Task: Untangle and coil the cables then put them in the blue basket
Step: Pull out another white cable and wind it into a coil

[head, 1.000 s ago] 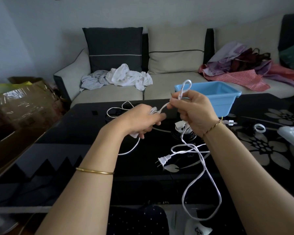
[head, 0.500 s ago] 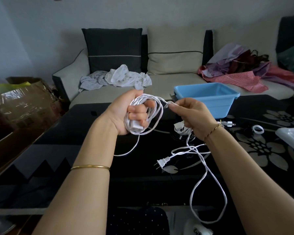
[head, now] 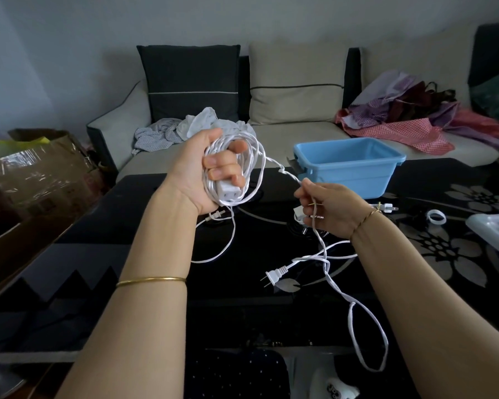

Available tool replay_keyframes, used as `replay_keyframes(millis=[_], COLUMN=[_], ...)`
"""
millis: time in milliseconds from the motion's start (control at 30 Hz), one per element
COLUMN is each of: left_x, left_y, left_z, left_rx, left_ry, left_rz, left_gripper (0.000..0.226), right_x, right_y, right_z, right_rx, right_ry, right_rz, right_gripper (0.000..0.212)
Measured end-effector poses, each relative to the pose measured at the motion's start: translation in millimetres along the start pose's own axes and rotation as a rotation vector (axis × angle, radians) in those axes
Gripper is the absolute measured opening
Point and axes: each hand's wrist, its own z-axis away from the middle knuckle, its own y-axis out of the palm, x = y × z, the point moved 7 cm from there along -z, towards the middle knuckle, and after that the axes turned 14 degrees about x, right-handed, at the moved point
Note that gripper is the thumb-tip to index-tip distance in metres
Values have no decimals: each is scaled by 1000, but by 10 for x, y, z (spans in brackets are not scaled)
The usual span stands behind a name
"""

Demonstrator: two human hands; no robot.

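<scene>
My left hand [head: 213, 171] is raised above the black table [head: 104, 254] and grips a coil of white cable [head: 251, 168] with its socket block [head: 228, 192] at the bottom. From the coil the cable runs right to my right hand [head: 329, 207], which pinches the loose strand. Below that hand the cable hangs down in a long loop [head: 369, 335] past the table's front edge. A white two-pin plug [head: 274, 276] lies on the table under my right forearm. The blue basket [head: 347, 165] stands at the table's far edge, to the right of the coil.
More white plugs and cable pieces lie on the table: a plug [head: 388, 207] and a small white ring [head: 436, 217] right of my right wrist. A clear plastic lid [head: 496, 231] sits at the right edge. Behind are a sofa with clothes [head: 415, 122] and a cardboard box [head: 35, 168].
My left hand has turned palm-up and risen, and the cable now shows as loops around it. My right hand has dropped lower and to the right, sliding along the strand.
</scene>
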Motion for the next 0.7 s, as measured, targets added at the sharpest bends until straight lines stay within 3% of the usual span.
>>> replay_keyframes(millis=[100, 200, 367, 500, 700], left_x=[-34, -82, -144, -180, -177], left_y=[27, 40, 1, 60, 153], left_z=[2, 15, 30, 40, 28], left_rx=[-11, -26, -34, -11, 16], left_ry=[16, 34, 71, 81, 50], left_rz=[-33, -74, -79, -85, -133], left_gripper=[52, 48, 52, 54, 53], right_x=[5, 110, 255, 267, 250], right_y=[38, 64, 83, 158, 456], right_z=[-14, 15, 73, 88, 213], right_rx=[-5, -36, 5, 47, 400], right_ry=[-57, -220, -393, -368, -186], right_rz=[-49, -41, -89, 111, 121], right_gripper=[28, 8, 19, 13, 26])
